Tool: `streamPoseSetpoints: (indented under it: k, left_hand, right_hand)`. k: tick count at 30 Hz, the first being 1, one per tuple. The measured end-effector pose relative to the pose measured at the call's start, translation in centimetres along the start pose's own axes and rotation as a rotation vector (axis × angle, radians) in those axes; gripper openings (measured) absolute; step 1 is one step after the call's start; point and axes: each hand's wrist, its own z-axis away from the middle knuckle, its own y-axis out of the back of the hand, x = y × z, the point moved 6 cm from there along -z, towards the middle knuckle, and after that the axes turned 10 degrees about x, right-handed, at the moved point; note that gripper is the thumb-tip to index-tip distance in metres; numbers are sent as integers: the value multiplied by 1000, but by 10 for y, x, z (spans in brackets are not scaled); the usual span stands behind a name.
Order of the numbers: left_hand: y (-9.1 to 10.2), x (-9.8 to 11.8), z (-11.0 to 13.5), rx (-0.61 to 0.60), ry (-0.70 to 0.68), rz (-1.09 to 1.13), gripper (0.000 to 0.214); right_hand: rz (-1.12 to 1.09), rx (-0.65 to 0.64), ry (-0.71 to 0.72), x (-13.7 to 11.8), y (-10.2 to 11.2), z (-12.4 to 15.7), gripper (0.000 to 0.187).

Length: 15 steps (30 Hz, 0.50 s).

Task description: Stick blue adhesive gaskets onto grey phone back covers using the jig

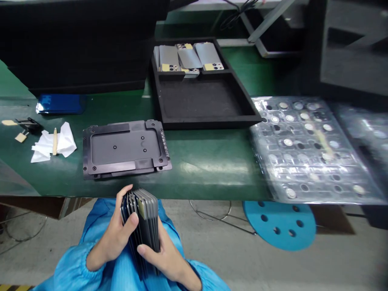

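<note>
Both hands hold a stack of several thin dark phone back covers [145,220] upright over my lap, below the table's front edge. My left hand [113,238] wraps the stack's left side with the thumb across its face. My right hand [163,256] supports it from below and the right. On the green table just above lies a dark metal fixture plate [124,147]. Further back, a black foam tray [200,99] carries several grey back covers [189,56] in its far compartment.
A clear plastic blister tray [306,149] with small round parts covers the table's right side. White wipes with a wooden stick [54,142] lie at left, beside small tan pieces and a blue film-covered part [60,104]. A blue perforated stool [280,224] stands below right.
</note>
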Motion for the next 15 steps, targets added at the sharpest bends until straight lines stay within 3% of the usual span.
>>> streamPoseSetpoints:
  k: [5, 10, 15]
  left_hand:
    - [-1, -2, 1, 1, -26, 29, 80]
    - [12, -1, 0, 144, -46, 51, 65]
    - [21, -8, 6, 264, 16, 377, 56]
  right_hand:
    - [18, 27, -5, 0, -1, 2, 85]
    - [17, 50, -17, -4, -2, 2, 82]
    - [91, 76, 3, -6, 5, 11, 63]
